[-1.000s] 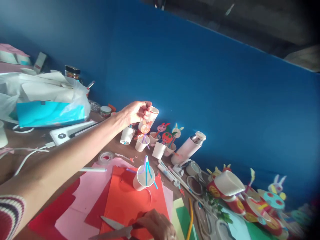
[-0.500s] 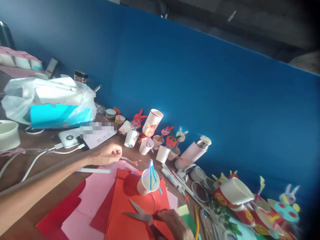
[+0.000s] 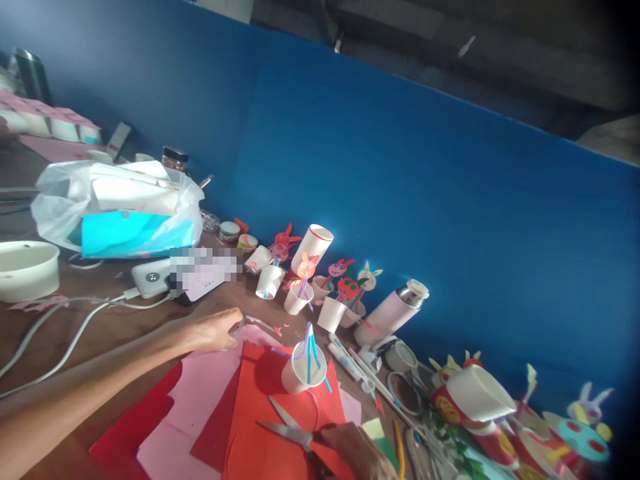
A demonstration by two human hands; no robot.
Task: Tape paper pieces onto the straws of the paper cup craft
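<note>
My left hand point(image 3: 213, 331) lies low on the table at the edge of the pink paper point(image 3: 200, 387), fingers curled together over something small I cannot make out. My right hand point(image 3: 357, 450) at the bottom edge grips the handles of open scissors point(image 3: 287, 423) resting on the red paper point(image 3: 280, 427). A white paper cup point(image 3: 300, 370) with blue and purple straws stands on the red paper between the hands. A stack of cups point(image 3: 311, 247) leans among small cups with paper animal figures point(image 3: 345, 287) near the blue wall.
A plastic bag with a turquoise box point(image 3: 130, 213), a white bowl point(image 3: 25, 267), a power bank with cables point(image 3: 150, 280), a pink thermos point(image 3: 390, 313), tape rolls point(image 3: 400, 390), pens and finished cup crafts point(image 3: 475, 400) crowd the brown table along the blue wall.
My left hand let go of the cup stack near the wall and came down to the pink paper's edge. The right hand opened the scissors on the red paper. The view shifted left.
</note>
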